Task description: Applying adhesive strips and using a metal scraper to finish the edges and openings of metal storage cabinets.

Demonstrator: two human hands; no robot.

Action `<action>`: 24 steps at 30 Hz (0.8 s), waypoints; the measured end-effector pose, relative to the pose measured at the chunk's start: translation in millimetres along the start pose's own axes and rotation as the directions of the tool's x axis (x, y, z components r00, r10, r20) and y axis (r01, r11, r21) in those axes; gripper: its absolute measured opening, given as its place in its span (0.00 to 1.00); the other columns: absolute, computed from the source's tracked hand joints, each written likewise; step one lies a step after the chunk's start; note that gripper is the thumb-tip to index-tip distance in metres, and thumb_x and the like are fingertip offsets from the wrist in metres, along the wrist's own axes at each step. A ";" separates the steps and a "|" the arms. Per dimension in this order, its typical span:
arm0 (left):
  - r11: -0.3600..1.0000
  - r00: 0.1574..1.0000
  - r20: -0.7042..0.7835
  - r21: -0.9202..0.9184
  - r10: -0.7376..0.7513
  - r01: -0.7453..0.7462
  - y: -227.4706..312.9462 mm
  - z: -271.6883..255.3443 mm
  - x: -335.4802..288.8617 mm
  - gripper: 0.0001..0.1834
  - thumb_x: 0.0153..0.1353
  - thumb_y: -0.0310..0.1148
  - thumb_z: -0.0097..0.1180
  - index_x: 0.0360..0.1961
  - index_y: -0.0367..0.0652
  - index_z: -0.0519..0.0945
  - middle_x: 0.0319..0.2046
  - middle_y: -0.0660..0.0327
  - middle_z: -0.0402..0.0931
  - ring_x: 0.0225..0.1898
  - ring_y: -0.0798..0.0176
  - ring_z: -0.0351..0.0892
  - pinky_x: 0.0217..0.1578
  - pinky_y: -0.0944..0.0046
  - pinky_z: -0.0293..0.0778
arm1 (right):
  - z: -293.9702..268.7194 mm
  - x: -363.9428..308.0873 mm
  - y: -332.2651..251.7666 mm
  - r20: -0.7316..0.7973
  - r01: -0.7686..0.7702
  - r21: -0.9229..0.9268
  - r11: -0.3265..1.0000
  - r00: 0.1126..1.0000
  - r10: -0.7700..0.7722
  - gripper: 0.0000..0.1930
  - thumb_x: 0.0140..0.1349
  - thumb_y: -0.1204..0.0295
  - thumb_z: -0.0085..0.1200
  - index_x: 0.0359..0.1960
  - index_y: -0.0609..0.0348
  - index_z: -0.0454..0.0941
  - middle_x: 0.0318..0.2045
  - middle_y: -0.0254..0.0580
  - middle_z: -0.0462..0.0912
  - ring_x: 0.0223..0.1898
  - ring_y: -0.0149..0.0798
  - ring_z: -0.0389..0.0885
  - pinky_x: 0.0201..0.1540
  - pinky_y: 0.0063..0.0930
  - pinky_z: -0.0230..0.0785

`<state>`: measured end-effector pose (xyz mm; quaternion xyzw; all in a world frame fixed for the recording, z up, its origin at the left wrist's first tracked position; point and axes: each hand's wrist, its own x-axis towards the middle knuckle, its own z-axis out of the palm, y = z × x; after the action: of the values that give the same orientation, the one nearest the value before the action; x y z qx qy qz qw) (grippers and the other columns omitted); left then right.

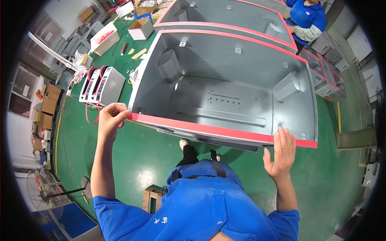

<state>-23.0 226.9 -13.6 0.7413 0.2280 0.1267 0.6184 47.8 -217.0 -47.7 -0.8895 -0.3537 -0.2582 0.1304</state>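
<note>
Edging the grey metal cabinet (209,52), open-topped before the person, looks partly done: red strip (217,130) runs along both long rims, left hand (112,119) pinching its near-left end, right hand (280,154) flat and unclosed against it, short side rims (313,105) seemingly bare.

left hand (113,119) curled, seemingly pinching; right hand (281,158) extended flat.

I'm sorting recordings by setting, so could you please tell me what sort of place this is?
Probably a factory workshop: large metal boxes edged in red, a green floor with yellow lines, and a co-worker in blue.
</note>
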 end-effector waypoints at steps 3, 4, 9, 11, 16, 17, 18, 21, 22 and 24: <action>1.000 1.000 0.004 -0.005 -0.009 0.009 0.8 0.7 -0.1 0.06 0.44 0.22 0.60 0.20 0.39 0.73 0.22 0.66 0.72 0.15 0.79 0.62 0.13 0.79 0.55 | 2.0 6.1 -11.6 -0.005 0.017 0.013 1.000 1.000 -0.017 0.23 0.49 0.71 0.53 0.48 0.71 0.69 0.49 0.57 0.71 0.55 0.53 0.67 0.58 0.48 0.53; 1.000 1.000 -0.001 -0.003 -0.009 0.009 0.2 0.6 0.0 0.06 0.44 0.22 0.61 0.21 0.38 0.74 0.22 0.65 0.72 0.15 0.79 0.63 0.13 0.79 0.55 | 4.1 9.6 -16.2 -0.006 0.039 0.019 0.999 0.999 -0.039 0.23 0.49 0.70 0.53 0.48 0.71 0.69 0.49 0.57 0.71 0.55 0.53 0.67 0.58 0.47 0.53; 1.000 1.000 -0.016 0.000 -0.003 0.003 -0.1 0.6 0.2 0.07 0.43 0.24 0.62 0.22 0.38 0.75 0.20 0.65 0.73 0.14 0.79 0.63 0.13 0.79 0.56 | 15.0 30.2 -41.2 0.018 0.126 0.106 0.986 0.992 -0.128 0.22 0.53 0.67 0.50 0.49 0.68 0.70 0.50 0.53 0.71 0.55 0.51 0.66 0.59 0.44 0.53; 1.000 1.000 -0.021 0.007 -0.006 0.006 -0.1 0.1 0.2 0.07 0.43 0.24 0.62 0.22 0.37 0.75 0.19 0.65 0.73 0.13 0.79 0.62 0.13 0.79 0.56 | 18.8 37.0 -48.7 0.016 0.146 0.135 0.980 0.989 -0.150 0.23 0.53 0.67 0.50 0.49 0.67 0.70 0.51 0.53 0.71 0.56 0.50 0.66 0.59 0.44 0.53; 1.000 1.000 -0.022 0.012 -0.008 0.008 0.3 1.3 -0.4 0.06 0.43 0.24 0.62 0.22 0.37 0.75 0.19 0.65 0.72 0.13 0.78 0.62 0.13 0.78 0.57 | 24.9 48.5 -61.4 0.022 0.164 0.170 0.972 0.985 -0.170 0.23 0.52 0.68 0.51 0.50 0.67 0.69 0.51 0.53 0.70 0.56 0.49 0.66 0.60 0.43 0.52; 1.000 1.000 -0.022 0.013 -0.005 0.006 -0.2 1.2 -0.1 0.06 0.43 0.24 0.62 0.22 0.37 0.75 0.19 0.65 0.72 0.13 0.78 0.63 0.13 0.78 0.57 | 26.2 49.5 -63.7 0.020 0.155 0.176 0.972 0.987 -0.161 0.23 0.51 0.68 0.51 0.49 0.66 0.70 0.51 0.51 0.71 0.56 0.48 0.66 0.60 0.43 0.52; 1.000 1.000 -0.022 0.014 -0.003 0.004 -0.2 1.3 0.0 0.06 0.43 0.24 0.62 0.22 0.37 0.75 0.19 0.65 0.72 0.13 0.78 0.63 0.13 0.78 0.57 | 27.4 50.2 -64.8 0.026 0.165 0.158 0.974 0.985 -0.171 0.23 0.50 0.69 0.51 0.49 0.65 0.71 0.51 0.50 0.71 0.56 0.48 0.66 0.59 0.44 0.52; 1.000 1.000 -0.007 0.019 -0.014 0.015 2.5 2.1 -0.7 0.06 0.43 0.22 0.61 0.20 0.38 0.74 0.20 0.65 0.72 0.13 0.79 0.62 0.12 0.78 0.56 | 30.6 51.4 -67.6 0.035 0.184 0.120 0.976 0.981 -0.189 0.22 0.50 0.69 0.52 0.48 0.64 0.72 0.51 0.49 0.72 0.55 0.47 0.67 0.59 0.45 0.53; 1.000 1.000 -0.003 0.021 -0.019 0.019 2.6 2.3 -0.5 0.06 0.43 0.22 0.60 0.20 0.38 0.74 0.21 0.65 0.71 0.13 0.79 0.62 0.12 0.79 0.55 | 31.1 51.1 -67.2 0.035 0.183 0.118 0.976 0.981 -0.188 0.21 0.50 0.69 0.51 0.48 0.64 0.72 0.50 0.49 0.72 0.55 0.47 0.68 0.59 0.45 0.53; 1.000 1.000 -0.003 0.009 -0.015 0.015 3.7 1.1 -1.2 0.06 0.43 0.22 0.60 0.20 0.37 0.74 0.20 0.65 0.71 0.13 0.79 0.62 0.12 0.78 0.55 | 31.4 51.6 -67.1 0.031 0.189 0.115 0.975 0.981 -0.194 0.21 0.50 0.69 0.51 0.47 0.63 0.73 0.50 0.48 0.73 0.54 0.46 0.68 0.58 0.45 0.53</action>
<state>-22.9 224.9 -10.1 0.7421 0.2350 0.1221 0.6157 44.3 -126.9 -42.1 -0.8479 -0.4543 -0.2306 0.1470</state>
